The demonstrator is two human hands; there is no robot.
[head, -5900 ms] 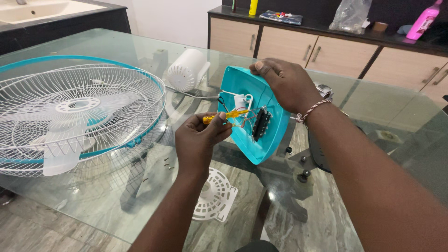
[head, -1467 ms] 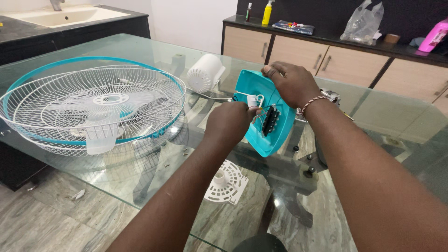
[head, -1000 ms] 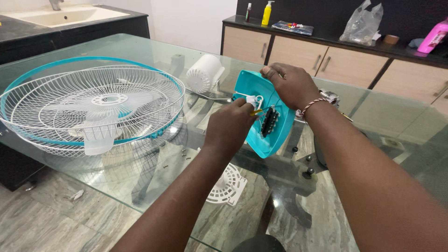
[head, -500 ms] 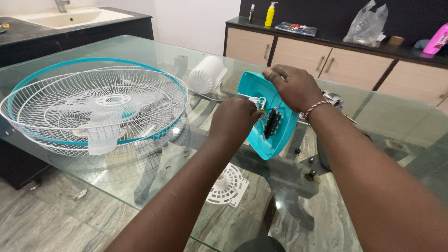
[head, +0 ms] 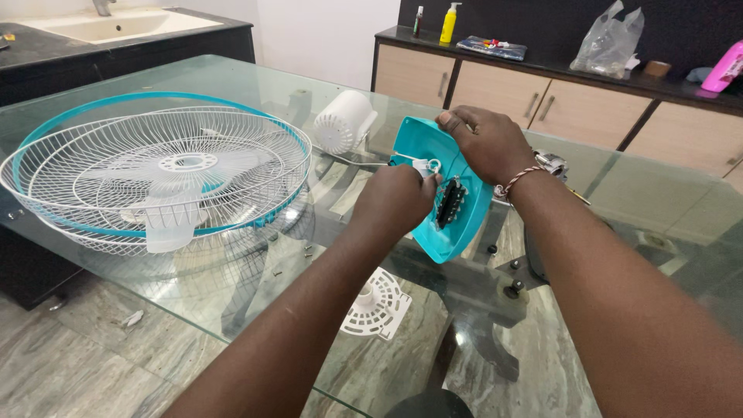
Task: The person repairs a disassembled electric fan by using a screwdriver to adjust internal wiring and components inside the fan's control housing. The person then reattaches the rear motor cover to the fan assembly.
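Note:
My right hand (head: 484,143) grips the top edge of a teal plastic fan cover (head: 464,228) and holds it tilted above the glass table (head: 232,310), with its hollow inside facing me. Inside the cover sit a black switch block (head: 450,203) and a white cord clamp (head: 426,165) with a white wire. My left hand (head: 395,203) is curled into a fist pressed against the clamp. The yellow-handled screwdriver seen earlier in that hand is hidden by the fist.
A white wire fan cage with a teal rim (head: 155,174) lies at the left, with a white motor housing (head: 344,122) behind it. Small screws (head: 290,259) lie loose on the glass. A round white grille (head: 377,304) shows below me. Bottles and a plastic bag (head: 607,46) stand on the far cabinet.
My left hand has closed in against the white clamp, and the screwdriver's yellow handle no longer shows. The cover has stayed in my right hand's grip; the view has shifted slightly.

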